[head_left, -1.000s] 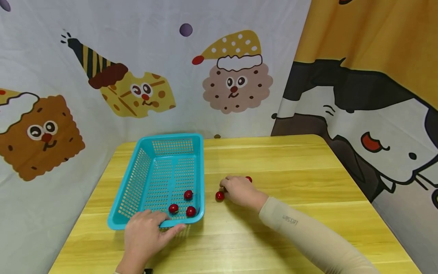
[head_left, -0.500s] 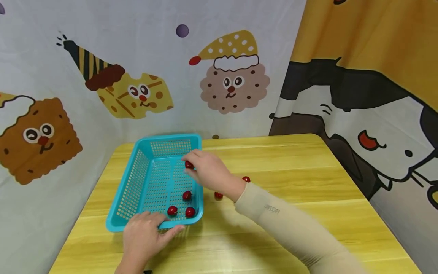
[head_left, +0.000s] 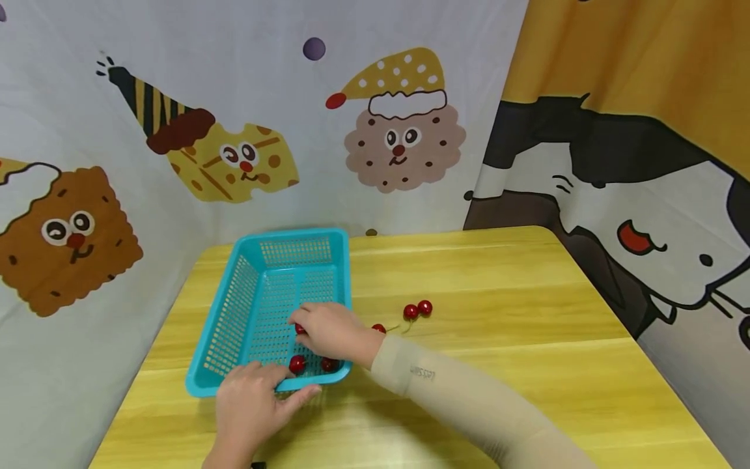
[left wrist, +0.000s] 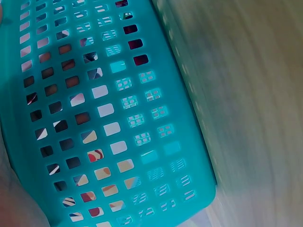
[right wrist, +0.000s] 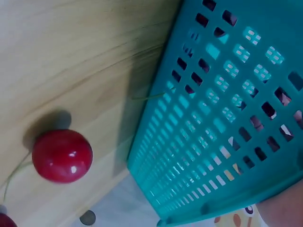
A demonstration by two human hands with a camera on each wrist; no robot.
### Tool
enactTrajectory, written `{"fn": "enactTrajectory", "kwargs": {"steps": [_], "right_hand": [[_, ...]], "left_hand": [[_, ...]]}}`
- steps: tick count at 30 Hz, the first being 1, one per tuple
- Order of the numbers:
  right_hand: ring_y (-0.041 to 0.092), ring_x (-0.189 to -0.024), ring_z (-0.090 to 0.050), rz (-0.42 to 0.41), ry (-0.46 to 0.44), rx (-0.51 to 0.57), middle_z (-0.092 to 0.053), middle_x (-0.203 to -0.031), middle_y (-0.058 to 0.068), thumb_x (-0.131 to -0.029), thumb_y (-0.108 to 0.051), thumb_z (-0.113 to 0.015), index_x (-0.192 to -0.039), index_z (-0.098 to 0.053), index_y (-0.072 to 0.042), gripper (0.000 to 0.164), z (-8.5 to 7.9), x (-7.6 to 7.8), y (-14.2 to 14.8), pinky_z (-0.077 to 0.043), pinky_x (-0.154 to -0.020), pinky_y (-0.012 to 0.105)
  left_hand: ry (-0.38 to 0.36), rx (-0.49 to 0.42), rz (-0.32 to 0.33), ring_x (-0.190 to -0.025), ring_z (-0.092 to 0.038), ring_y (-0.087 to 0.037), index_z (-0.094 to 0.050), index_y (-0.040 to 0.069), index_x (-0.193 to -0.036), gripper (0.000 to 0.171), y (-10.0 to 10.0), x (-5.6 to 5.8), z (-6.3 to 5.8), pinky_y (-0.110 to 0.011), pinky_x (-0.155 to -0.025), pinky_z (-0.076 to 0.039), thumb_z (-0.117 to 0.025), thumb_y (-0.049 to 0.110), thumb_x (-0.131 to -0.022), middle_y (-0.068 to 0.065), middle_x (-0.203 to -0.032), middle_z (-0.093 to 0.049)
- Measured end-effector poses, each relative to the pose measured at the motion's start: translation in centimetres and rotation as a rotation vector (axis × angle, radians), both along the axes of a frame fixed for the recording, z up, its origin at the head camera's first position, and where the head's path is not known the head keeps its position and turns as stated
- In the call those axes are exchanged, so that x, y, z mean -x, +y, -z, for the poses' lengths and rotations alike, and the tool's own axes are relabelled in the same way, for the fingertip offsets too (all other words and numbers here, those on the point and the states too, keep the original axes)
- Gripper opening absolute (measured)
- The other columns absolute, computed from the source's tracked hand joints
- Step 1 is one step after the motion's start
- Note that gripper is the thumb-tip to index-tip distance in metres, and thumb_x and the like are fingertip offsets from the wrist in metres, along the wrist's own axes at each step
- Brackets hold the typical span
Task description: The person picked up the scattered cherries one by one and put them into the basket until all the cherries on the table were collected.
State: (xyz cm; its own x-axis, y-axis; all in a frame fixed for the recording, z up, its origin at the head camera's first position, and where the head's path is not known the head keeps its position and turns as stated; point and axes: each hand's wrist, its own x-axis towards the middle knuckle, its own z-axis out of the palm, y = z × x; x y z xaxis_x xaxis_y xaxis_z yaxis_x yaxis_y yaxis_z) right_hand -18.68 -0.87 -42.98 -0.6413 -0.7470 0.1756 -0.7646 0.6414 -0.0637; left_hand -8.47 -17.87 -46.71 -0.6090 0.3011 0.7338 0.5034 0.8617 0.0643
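My left hand [head_left: 249, 407] grips the near rim of the blue plastic basket [head_left: 196, 371], fingers over the edge and thumb outside. My right hand [head_left: 334, 332] reaches over the right rim, down inside the basket. Its fingertips pinch a red cherry [head_left: 300, 329], partly covered by the fingers. Closer to the near wall lie two more cherries, one on the left [head_left: 297, 364] and one partly under the right hand [head_left: 329, 365]. Any other cherry beneath that hand is hidden. In both wrist views the basket's perforated wall [left wrist: 189, 156] fills much of the picture.
On the wooden table [head_left: 498, 280], right of the basket, lie three stemmed cherries: one near the right wrist [head_left: 379, 328] and a touching pair [head_left: 411, 312]. The right wrist view shows a cherry [right wrist: 62, 156] beside the basket wall. A patterned cloth [head_left: 263, 39] hangs behind the table.
My right hand picked up a cherry from the table, carried it left over the rim, then moved lower and nearer inside the basket. The left hand stays on the rim.
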Motion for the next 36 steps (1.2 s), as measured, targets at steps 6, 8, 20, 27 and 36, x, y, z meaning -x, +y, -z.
{"fn": "enactTrajectory", "kwargs": {"steps": [6, 8, 20, 27, 36], "right_hand": [[0.003, -0.083, -0.058, 0.043, 0.001, -0.042, -0.064, -0.106, -0.011, -0.094, -0.041, -0.066, -0.122, -0.065, -0.025, 0.033, 0.02, -0.15, -0.14, -0.054, -0.074, 0.022], [0.003, -0.084, -0.058, 0.049, 0.009, -0.044, -0.065, -0.106, -0.011, -0.094, -0.042, -0.066, -0.122, -0.065, -0.025, 0.032, 0.08, -0.15, -0.18, -0.054, -0.074, 0.022], [0.006, -0.092, -0.061, 0.08, -0.015, -0.087, -0.065, -0.112, -0.009, -0.092, -0.046, -0.066, -0.122, -0.065, -0.027, 0.036, -0.04, -0.1, -0.4, -0.056, -0.076, 0.025], [0.005, -0.091, -0.061, 0.084, -0.024, -0.08, -0.065, -0.11, -0.009, -0.092, -0.047, -0.065, -0.122, -0.066, -0.027, 0.035, -0.08, -0.08, -0.42, -0.056, -0.075, 0.025], [0.003, -0.088, -0.061, 0.068, 0.028, -0.031, -0.065, -0.107, -0.01, -0.094, -0.044, -0.064, -0.117, -0.067, -0.026, 0.03, 0.02, -0.2, -0.14, -0.055, -0.071, 0.022]], "left_hand": [[-0.01, 0.001, 0.0, -0.045, -0.05, -0.018, -0.064, 0.019, -0.059, 0.053, -0.11, 0.03, 0.02, -0.034, -0.036, -0.04, -0.073, 0.072, -0.061, 0.004, -0.056, -0.063], [-0.012, 0.003, -0.003, -0.045, -0.05, -0.017, -0.064, 0.019, -0.058, 0.054, -0.13, 0.03, 0.08, -0.033, -0.036, -0.039, -0.073, 0.072, -0.061, 0.004, -0.056, -0.063], [-0.012, 0.014, -0.009, -0.046, -0.051, -0.019, -0.064, 0.018, -0.058, 0.058, -0.14, 0.02, -0.01, -0.034, -0.037, -0.041, -0.068, 0.075, -0.066, 0.002, -0.056, -0.064], [0.002, 0.012, -0.005, -0.045, -0.05, -0.018, -0.063, 0.018, -0.058, 0.056, -0.1, 0.02, -0.09, -0.033, -0.036, -0.04, -0.071, 0.073, -0.062, 0.003, -0.055, -0.062], [-0.023, 0.021, -0.009, -0.046, -0.051, -0.018, -0.063, 0.018, -0.058, 0.058, -0.18, -0.01, -0.07, -0.033, -0.038, -0.042, -0.069, 0.075, -0.066, 0.002, -0.056, -0.064]]}}
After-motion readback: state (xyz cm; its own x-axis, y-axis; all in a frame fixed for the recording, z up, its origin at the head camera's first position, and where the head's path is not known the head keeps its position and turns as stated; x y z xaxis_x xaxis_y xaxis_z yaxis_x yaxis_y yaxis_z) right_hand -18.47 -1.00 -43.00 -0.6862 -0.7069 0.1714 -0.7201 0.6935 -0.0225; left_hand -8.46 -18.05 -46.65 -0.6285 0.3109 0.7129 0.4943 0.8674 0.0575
